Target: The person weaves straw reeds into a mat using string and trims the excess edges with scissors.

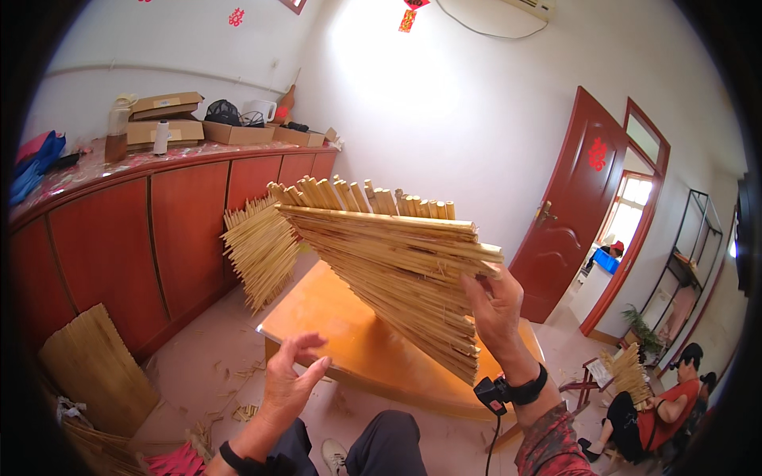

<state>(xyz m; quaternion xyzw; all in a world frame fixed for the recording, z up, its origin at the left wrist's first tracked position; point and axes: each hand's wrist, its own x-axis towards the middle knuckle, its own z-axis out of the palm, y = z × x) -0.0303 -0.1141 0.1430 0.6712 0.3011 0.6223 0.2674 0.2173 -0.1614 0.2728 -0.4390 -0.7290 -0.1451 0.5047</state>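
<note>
Right hand (494,311) grips the near right edge of a woven straw mat (397,270) — fingers clamped on the stalk ends, thumb side toward the camera. Mat is held up on a tilt above the low orange table (333,317), its lower corner coming down close to the table top; whether it touches, cannot tell.

Left hand (290,381) is free, fingers spread and half curled, holding nothing, hovering below and left of the mat, near the table's front edge.

Mat looks well along: many rows of split stalks already packed tight into 1 flat panel. A row of thicker stalk ends (357,197) stands out along the upper edge, and a fan of loose stalk tails (260,250) hangs off the far left side — untrimmed, so edge finishing seems to be left.

A flat finished-looking mat (95,369) leans against the red cabinet (159,246) at lower left. Offcuts litter the floor (230,381). Another person (663,412) sits at lower right beside a straw bundle (627,371).
</note>
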